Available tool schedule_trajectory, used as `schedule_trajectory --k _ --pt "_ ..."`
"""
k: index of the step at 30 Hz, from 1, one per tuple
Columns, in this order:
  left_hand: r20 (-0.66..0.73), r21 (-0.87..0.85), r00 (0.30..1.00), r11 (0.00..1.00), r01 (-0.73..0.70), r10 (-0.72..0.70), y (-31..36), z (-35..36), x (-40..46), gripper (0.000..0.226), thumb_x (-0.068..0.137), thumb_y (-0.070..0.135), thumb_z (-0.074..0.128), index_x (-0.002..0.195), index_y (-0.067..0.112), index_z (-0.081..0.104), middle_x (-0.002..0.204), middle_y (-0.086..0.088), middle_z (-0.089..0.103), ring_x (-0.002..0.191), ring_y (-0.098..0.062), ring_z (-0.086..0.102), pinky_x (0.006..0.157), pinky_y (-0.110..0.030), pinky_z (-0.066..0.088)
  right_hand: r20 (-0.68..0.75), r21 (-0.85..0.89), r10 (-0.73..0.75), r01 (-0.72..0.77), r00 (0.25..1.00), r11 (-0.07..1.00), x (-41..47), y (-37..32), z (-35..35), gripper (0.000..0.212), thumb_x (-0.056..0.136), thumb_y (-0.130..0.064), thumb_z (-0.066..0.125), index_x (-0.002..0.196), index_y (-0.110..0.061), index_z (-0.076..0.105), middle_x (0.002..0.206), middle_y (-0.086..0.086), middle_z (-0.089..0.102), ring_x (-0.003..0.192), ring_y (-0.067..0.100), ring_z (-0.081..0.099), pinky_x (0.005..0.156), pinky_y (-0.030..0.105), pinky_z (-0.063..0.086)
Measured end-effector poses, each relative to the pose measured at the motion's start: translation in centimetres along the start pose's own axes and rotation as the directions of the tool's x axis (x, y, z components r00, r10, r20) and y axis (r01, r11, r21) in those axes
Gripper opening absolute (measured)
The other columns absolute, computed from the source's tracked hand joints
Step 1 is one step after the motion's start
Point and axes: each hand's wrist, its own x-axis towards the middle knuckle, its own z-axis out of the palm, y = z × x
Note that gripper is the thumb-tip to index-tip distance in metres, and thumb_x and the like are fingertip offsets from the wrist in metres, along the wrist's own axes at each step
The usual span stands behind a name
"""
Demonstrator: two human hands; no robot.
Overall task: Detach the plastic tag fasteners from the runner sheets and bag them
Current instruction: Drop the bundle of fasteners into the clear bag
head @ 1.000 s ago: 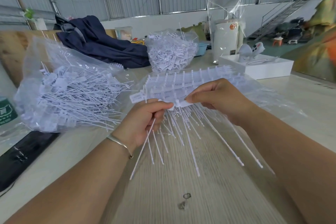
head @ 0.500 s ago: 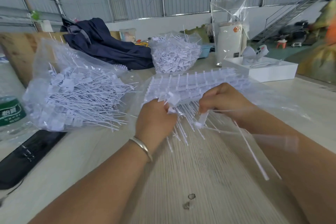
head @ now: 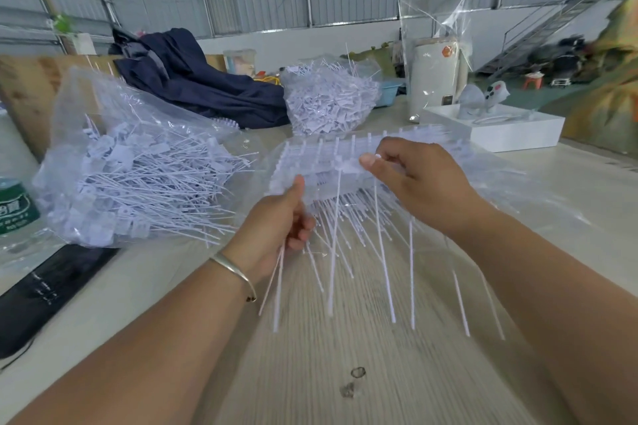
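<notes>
Right hand pinches fastener on runner sheet | left hand apparently grips loose fasteners

left hand - fingers curled, gripping | right hand - fingertips pinching

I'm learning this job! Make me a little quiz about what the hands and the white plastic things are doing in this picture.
1. True or false: the left hand holds loose fasteners with their thin tails pointing down.
2. What is the right hand pinching? A) the green-labelled bottle B) a fastener head on the runner sheet C) the dark blue cloth
3. Fill in: the big clear bag of fasteners lies on the ____ side of the table.

Key: 1 true; 2 B; 3 left
</notes>
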Motion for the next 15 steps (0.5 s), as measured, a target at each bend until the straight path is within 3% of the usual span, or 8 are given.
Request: schedule_trajectory --k 3,5,7,10,13,15 --pt "0.052 -0.079 0.997 0.995 0.063 -0.059 0.2 0.2 -0.3 0.048 0.097 0.053 0.045 0.067 0.016 0.041 0.052 -0.003 0.055 0.035 -0.01 0.04 0.032 -0.015 0.027 0.045 -0.268 -0.114 0.122 0.992 0.956 -0.2 -0.6 -0.3 0.042 0.091 -0.058 0.048 0.068 -0.023 0.052 0.06 -0.003 0.053 0.059 0.017 0.05 0.065 0.031 0.029" --pt "0.172 -0.129 0.984 0.989 0.078 -0.056 0.3 0.5 -0.6 0.048 0.097 0.053 0.042 0.068 0.015 0.042 0.052 0.001 0.047 0.035 -0.007 0.03 0.031 -0.015 0.02 0.038 -0.46 -0.152 0.152 0.988 0.875 0.0 -1.1 -0.6 0.046 0.089 -0.064 0.046 0.081 -0.023 0.064 0.076 -0.003 0.065 0.072 0.019 0.057 0.084 0.033 0.03" --pt "0.236 -0.128 0.971 0.989 0.074 -0.042 0.5 0.7 -0.9 0.046 0.096 0.053 0.043 0.072 0.015 0.048 0.051 0.006 0.036 0.037 -0.005 0.022 0.031 -0.016 0.017 0.022 -0.557 -0.154 0.14 0.988 0.819 0.1 -1.7 -1.2 0.048 0.09 -0.067 0.041 0.088 -0.025 0.066 0.086 -0.006 0.067 0.076 0.018 0.056 0.091 0.034 0.025" --pt "0.261 -0.128 0.965 0.99 0.056 -0.021 0.6 1.1 -1.1 0.043 0.089 0.055 0.052 0.081 0.013 0.059 0.053 0.008 0.026 0.038 -0.003 0.019 0.031 -0.015 0.015 -0.008 -0.579 -0.24 0.191 0.971 0.793 -0.1 -2.5 -1.3 0.049 0.094 -0.063 0.038 0.083 -0.02 0.059 0.075 0.0 0.065 0.062 0.022 0.046 0.085 0.036 0.028" --pt "0.31 -0.174 0.951 0.982 0.072 -0.015 0.8 1.0 -1.2 0.05 0.084 0.061 0.052 0.085 0.012 0.064 0.056 0.008 0.022 0.039 -0.003 0.017 0.03 -0.015 0.016 -0.196 -0.426 -0.325 0.218 0.925 0.878 -0.7 -4.1 -1.1 0.05 0.097 -0.052 0.037 0.078 -0.01 0.057 0.051 0.001 0.045 0.045 0.027 0.039 0.058 0.031 0.03" --pt "0.344 -0.21 0.939 0.973 0.1 -0.022 0.9 0.9 -1.1 0.054 0.088 0.062 0.047 0.087 0.011 0.063 0.054 0.008 0.023 0.037 -0.002 0.017 0.028 -0.014 0.016 -0.253 -0.327 -0.271 0.182 0.929 0.927 -1.0 -4.7 -1.1 0.057 0.097 -0.051 0.024 0.084 -0.007 0.057 0.05 -0.002 0.037 0.043 0.029 0.042 0.049 0.029 0.027"
